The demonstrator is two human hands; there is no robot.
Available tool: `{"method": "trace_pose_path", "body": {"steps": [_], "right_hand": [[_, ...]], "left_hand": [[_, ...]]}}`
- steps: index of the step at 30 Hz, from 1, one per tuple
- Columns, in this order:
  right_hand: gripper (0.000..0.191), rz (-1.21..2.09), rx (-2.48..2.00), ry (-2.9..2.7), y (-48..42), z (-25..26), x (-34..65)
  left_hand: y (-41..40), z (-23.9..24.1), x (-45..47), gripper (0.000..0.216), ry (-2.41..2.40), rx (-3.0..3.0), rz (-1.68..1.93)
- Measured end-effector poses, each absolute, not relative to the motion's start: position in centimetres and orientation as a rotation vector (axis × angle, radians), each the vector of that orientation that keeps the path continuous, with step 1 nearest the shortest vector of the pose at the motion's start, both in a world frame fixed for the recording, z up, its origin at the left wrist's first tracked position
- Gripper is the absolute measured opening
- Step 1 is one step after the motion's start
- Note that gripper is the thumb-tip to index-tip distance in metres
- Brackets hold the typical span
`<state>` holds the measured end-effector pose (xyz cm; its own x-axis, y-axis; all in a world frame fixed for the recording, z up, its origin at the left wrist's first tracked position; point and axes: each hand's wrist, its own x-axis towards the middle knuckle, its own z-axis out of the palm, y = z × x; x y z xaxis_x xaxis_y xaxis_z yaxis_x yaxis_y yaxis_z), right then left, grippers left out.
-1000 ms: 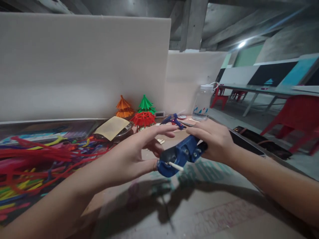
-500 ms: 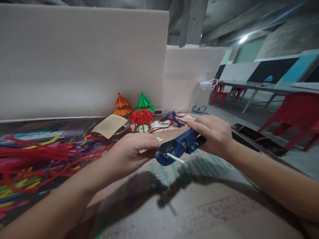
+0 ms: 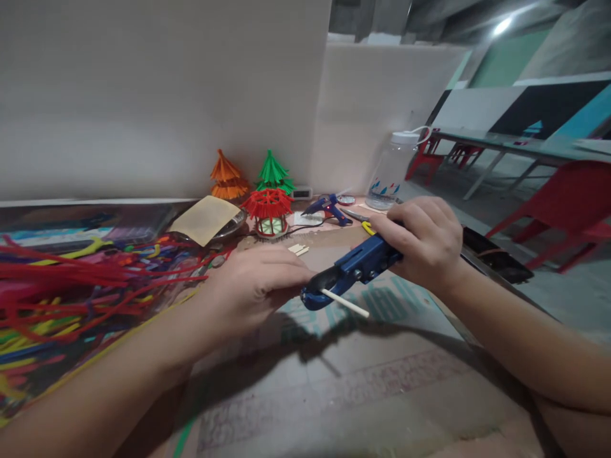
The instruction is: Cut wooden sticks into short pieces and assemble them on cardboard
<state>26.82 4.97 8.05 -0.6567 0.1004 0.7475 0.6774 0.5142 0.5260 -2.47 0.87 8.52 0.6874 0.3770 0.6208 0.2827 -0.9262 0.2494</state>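
Right hand (image 3: 422,245) clenched on blue cutter (image 3: 351,273) (rigid, best gripped at handles); thin white stick (image 3: 344,304) looks brittle; left hand (image 3: 252,286) curled, grasp indeterminate.

Left hand (image 3: 258,286), right hand (image 3: 424,245): bare (forearms (image 3: 515,346) too).

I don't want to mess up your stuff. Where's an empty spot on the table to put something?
The bare tabletop at the near edge, below the blue metal cutter in the right hand, is free. Crowded: the coloured pipe-cleaner pile on the left; the green paper tree, small blue glue gun and clear plastic bottle at the back.
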Motion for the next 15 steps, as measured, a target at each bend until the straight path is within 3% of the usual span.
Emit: {"method": "trace_pose_path", "body": {"steps": [6,15], "right_hand": [[0.021,-1.126,-0.658,-2.122,5.42,7.89,26.96],[0.017,-1.04,-0.709,-2.167,5.68,7.3,27.08]], "left_hand": [[0.58,8.14,-2.4,0.014,0.71,2.611,1.138],[0.84,7.94,-2.26,0.027,0.677,2.523,1.086]]}}
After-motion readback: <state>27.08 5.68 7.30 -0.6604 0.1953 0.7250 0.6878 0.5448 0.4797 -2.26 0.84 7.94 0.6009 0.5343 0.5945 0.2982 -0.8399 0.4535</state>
